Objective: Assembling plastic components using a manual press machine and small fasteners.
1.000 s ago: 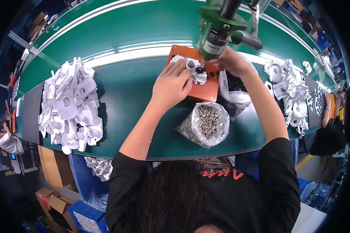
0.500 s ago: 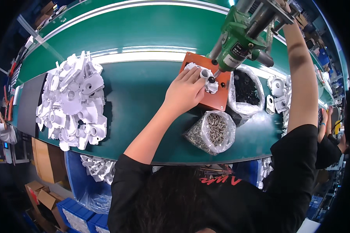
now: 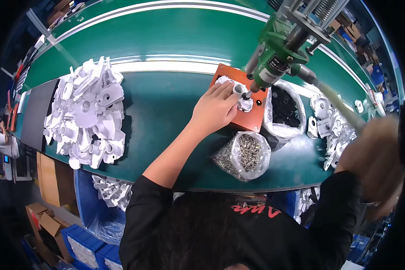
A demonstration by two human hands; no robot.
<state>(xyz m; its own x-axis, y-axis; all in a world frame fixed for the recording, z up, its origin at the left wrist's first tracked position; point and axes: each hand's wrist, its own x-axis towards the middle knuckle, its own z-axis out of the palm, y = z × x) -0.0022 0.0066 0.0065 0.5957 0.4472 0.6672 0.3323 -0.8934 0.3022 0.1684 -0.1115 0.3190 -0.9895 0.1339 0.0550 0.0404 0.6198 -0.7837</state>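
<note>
My left hand [image 3: 213, 108] grips a white plastic part [image 3: 245, 105] on an orange fixture block [image 3: 247, 120], fingers laid over its far side. A round tube opening shows beside the fingertips. The tip of the green press [image 3: 270, 56] reaches down to a small dark piece [image 3: 246, 96] on the part. Out to the right, my right hand [image 3: 375, 150] is smeared by motion, closed around the end of the press lever [image 3: 335, 96]. Near the block stands a clear bag of metal screws [image 3: 249, 152]. Behind it, another bag holds small black pieces [image 3: 283, 105].
A tall heap of white plastic parts [image 3: 87, 112] covers the left of the green bench [image 3: 162, 108]. More white parts [image 3: 326, 117] lie at the right, near the lever. Blue bins [image 3: 87, 198] and cardboard boxes [image 3: 54, 180] stand below the bench edge.
My right hand has swung from the far top right down toward me, bringing the lever with it. The press tip has come down to the dark piece. My left hand has stayed on the part.
</note>
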